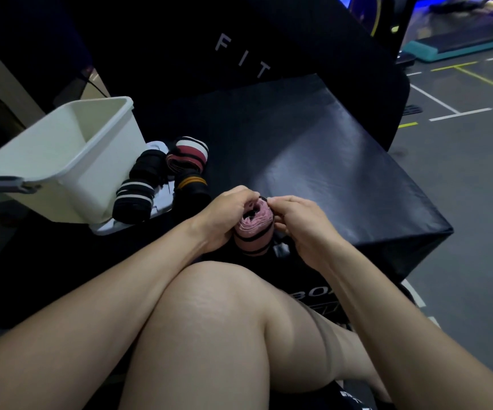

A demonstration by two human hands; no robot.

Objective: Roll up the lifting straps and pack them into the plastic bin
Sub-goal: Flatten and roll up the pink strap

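- The left hand [224, 214] curls around a rolled pink lifting strap [254, 229], holding it above the black padded box [328, 161], just in front of the raised knee [224, 306].
- The right hand [304, 226] pinches the thin black band [264, 199] at the top of the roll (its fingertips meet the left hand's there).
- Four rolled straps [162, 179] lie bunched on a white lid [121, 224], touching one another: dark ones, one with red and white stripes, one with orange stripes.
- The white plastic bin [62, 161] stands just beside them on the left; no straps show in the part of its inside that can be seen.
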